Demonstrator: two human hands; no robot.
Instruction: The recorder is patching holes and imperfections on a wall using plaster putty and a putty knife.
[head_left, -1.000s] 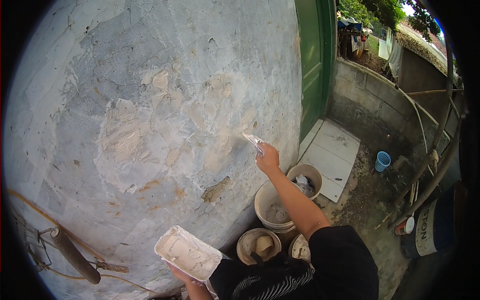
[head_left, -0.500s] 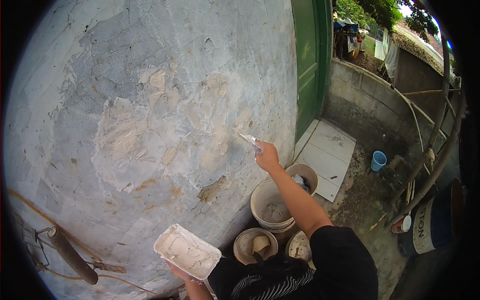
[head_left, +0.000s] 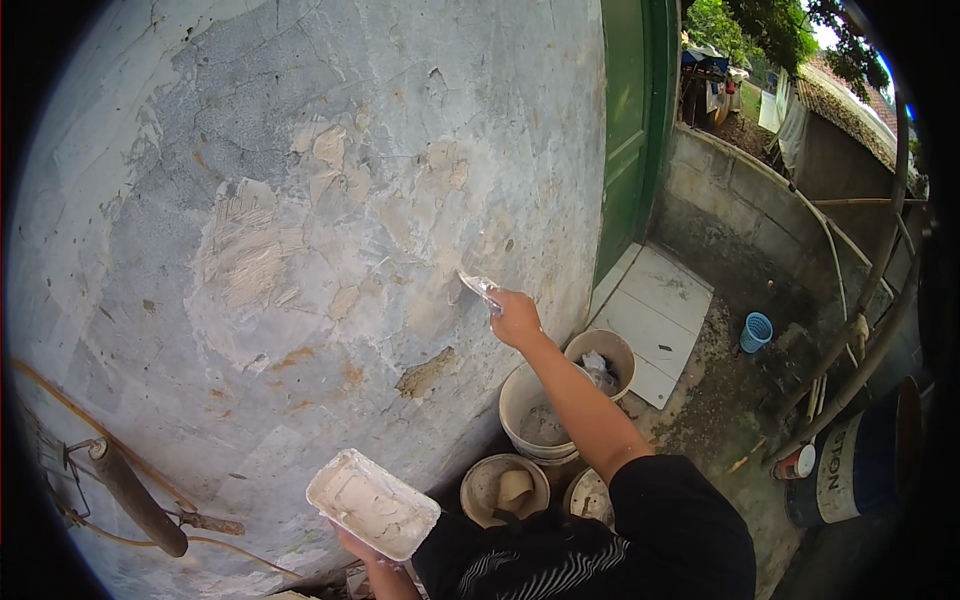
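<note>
My right hand (head_left: 516,318) grips a putty knife (head_left: 478,286), its blade edge against the weathered blue-grey wall (head_left: 400,90). Around the blade, beige filler patches (head_left: 255,250) cover parts of the wall, some smooth and some ridged. Below them a brown hole (head_left: 425,374) shows where the plaster has come off. Low in front of my body, my left hand (head_left: 358,545) supports a white rectangular tub (head_left: 420,530) from beneath. Beige putty (head_left: 375,505) lies in the tub, smeared up its sides. Most of my left fingers are hidden under it.
Several buckets (head_left: 510,400) stand at the wall's foot below my right arm. A paint roller (head_left: 135,495) is at the lower left. To the right are a green door (head_left: 625,130), white floor tiles (head_left: 655,310), a blue basket (head_left: 756,332), wooden poles (head_left: 850,340) and a dark drum (head_left: 860,455).
My right hand has moved a little left and slightly down with the putty knife along the wall. The tub in my left hand stays nearly in place. The view has shifted slightly.
</note>
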